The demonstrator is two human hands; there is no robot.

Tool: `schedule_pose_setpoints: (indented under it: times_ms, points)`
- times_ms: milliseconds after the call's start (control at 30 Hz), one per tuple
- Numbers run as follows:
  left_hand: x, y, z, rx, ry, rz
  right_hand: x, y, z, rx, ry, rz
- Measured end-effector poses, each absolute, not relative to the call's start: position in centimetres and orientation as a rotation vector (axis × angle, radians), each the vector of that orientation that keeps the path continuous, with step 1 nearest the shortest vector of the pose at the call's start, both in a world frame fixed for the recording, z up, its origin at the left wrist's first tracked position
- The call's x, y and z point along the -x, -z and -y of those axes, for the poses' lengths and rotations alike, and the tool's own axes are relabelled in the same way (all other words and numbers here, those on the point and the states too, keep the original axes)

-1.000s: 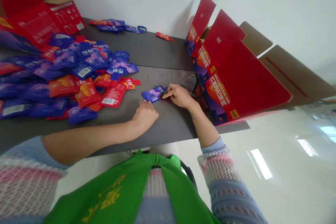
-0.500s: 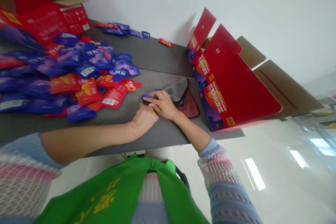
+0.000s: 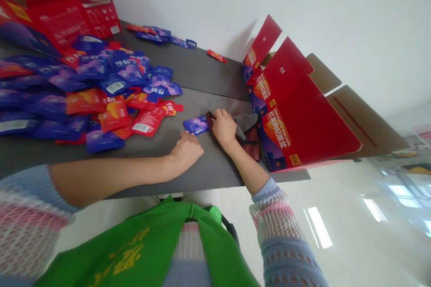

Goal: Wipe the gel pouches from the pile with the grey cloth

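A flat, glossy purple-blue sachet (image 3: 195,125) lies just ahead of my left hand (image 3: 186,150), whose fingers are curled with tips at its near edge; whether they pinch it, I cannot tell. My right hand (image 3: 224,126) grasps the dark rim of a soft grey and brown-red pouch (image 3: 252,142) at the sachet's right end; the pouch's contents are hidden. Right of that hand stand red cardboard boxes (image 3: 316,121) with raised flaps. Left of both hands spreads a heap of purple and red sachets (image 3: 112,114).

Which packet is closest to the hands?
The blue-purple packet beside the left hand and right hand. It lies apart from the others, which are in the big pile or back by the wall.
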State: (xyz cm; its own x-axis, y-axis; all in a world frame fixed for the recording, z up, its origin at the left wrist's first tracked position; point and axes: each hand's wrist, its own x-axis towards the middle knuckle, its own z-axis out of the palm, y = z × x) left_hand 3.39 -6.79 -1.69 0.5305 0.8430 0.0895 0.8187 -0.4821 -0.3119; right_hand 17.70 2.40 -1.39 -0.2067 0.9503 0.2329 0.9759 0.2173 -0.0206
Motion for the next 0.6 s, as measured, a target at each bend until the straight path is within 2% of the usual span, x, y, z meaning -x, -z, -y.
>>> schedule_pose_setpoints:
  times_ms: [133, 300, 467, 600]
  points:
    - [-3.3, 1.7, 6.7, 2.439, -0.066, 1.416, -18.4, 0.8, -3.1, 2.114, 0.24, 2.218]
    - [-3.4, 1.8, 6.7, 2.456, 0.055, 1.471, -19.5, -0.1, -4.0, 2.223, 0.223, 2.131]
    - [-3.7, 1.6, 6.7, 2.478, 0.022, 1.447, -18.9, -0.4, -3.6, 1.969, 0.255, 2.054]
    - [-3.9, 1.2, 6.8, 2.478, 0.001, 1.473, -16.9, 1.3, -2.5, 1.659, 0.127, 2.163]
